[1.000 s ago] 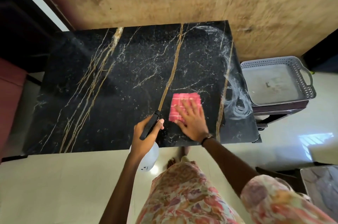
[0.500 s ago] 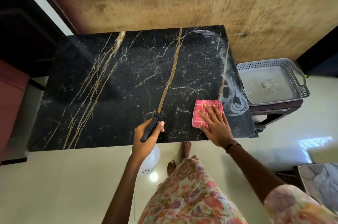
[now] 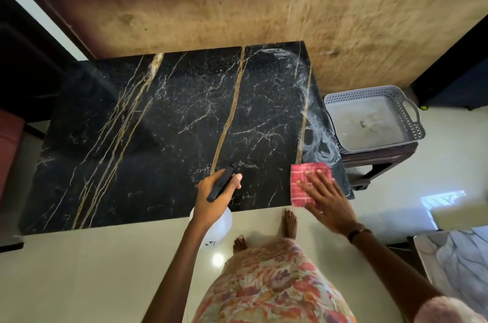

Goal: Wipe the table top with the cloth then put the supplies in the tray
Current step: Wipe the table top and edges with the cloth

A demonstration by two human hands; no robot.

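My right hand (image 3: pixel 326 197), flat on the cloth (image 3: pixel 307 183), has swept right to the table's (image 3: pixel 158 138) near-right corner; left hand (image 3: pixel 215 192) grips the spray bottle (image 3: pixel 215 227). Wiping continues.

The right hand (image 3: pixel 326 197) presses the pink cloth (image 3: pixel 306 181) flat at the table (image 3: pixel 132 138)'s five o'clock corner. The left hand (image 3: pixel 214 196) grips a spray bottle (image 3: pixel 215 227). The tray (image 3: pixel 412 122) sits at three o'clock.

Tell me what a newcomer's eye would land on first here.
First the pink cloth, bright against the black marble table, pressed flat under the right hand at the near right corner. Next the left hand gripping a spray bottle at the near edge. Then the whitish swirled smears along the right side, beside the empty grey tray.
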